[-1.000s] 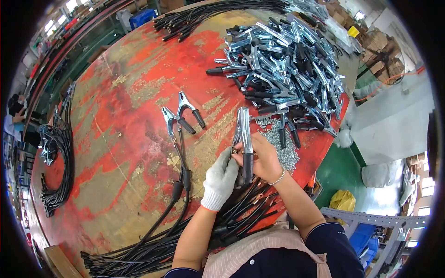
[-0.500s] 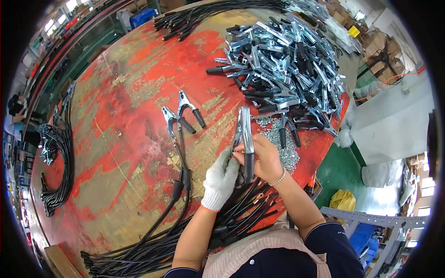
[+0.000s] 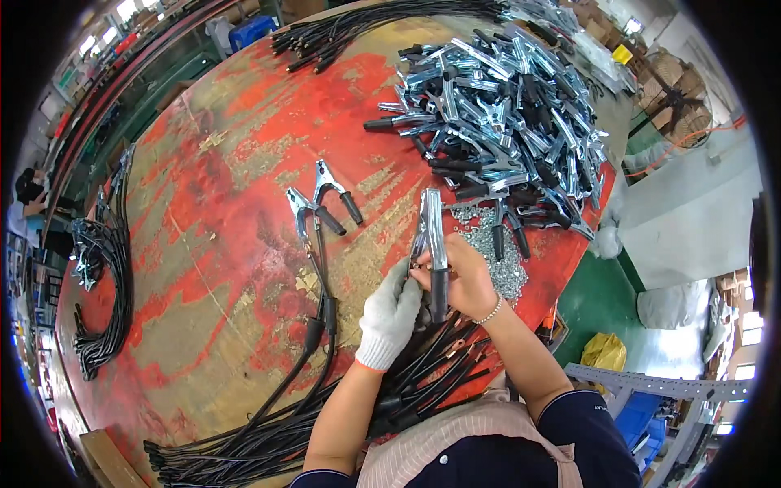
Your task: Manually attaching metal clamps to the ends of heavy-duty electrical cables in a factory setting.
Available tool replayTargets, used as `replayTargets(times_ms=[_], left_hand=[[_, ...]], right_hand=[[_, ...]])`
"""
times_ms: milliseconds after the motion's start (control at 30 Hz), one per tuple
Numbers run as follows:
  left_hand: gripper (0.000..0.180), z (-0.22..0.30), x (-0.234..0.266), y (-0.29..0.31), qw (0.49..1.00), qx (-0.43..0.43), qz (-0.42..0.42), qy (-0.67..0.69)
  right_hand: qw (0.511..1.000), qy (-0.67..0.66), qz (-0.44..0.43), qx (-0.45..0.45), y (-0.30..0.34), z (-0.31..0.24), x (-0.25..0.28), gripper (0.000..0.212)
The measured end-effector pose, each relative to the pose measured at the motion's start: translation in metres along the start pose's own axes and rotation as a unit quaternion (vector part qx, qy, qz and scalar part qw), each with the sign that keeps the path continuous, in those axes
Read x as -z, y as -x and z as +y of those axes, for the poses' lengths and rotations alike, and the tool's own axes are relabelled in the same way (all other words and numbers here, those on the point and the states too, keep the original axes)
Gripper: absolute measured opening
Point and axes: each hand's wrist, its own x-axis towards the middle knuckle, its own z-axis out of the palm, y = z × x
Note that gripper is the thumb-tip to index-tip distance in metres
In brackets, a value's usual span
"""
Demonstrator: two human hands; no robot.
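Observation:
My left hand (image 3: 388,319), in a white knit glove, is closed on the lower part of a battery clamp (image 3: 434,236). The clamp stands jaw-end away from me, its metal bright and its handle black. My right hand (image 3: 465,281), bare with a beaded bracelet, has its thumb and fingertips pinched together at the inner side of the clamp. Whatever is between those fingertips is too small to make out. To the left lie two clamps (image 3: 329,183) (image 3: 301,213) with black grips; black cables (image 3: 329,313) run up to the nearer one.
A big heap of clamps (image 3: 504,114) covers the far right of the red, worn table (image 3: 203,268). Small nuts (image 3: 508,272) lie scattered beside my right hand. Black cables (image 3: 244,447) with copper lugs (image 3: 455,346) are bundled in front of me. More cable bundles (image 3: 122,301) rest at left and far edge.
Both hands keep nearly the same hold on the clamp. The whole view has shifted very slightly; nothing has been let go or picked up.

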Motion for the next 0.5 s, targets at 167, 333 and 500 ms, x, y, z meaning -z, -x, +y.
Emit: replayTargets(times_ms=[167,333,500], left_hand=[[0.041,-0.004,0.0,-0.001,1.0,-0.012,0.003,0.006],[0.041,-0.006,-0.001,-0.001,1.0,-0.004,-0.002,0.011],[0.042,0.007,0.003,0.001,1.0,-0.009,-0.01,-0.012]], right_hand=[[1.0,0.003,-0.003,0.004,0.001,-0.002,0.001,0.025],[1.0,-0.018,-0.004,0.007,0.001,-0.001,0.0,0.026],[1.0,-0.004,-0.024,-0.017,0.0,0.002,0.003,0.022]])
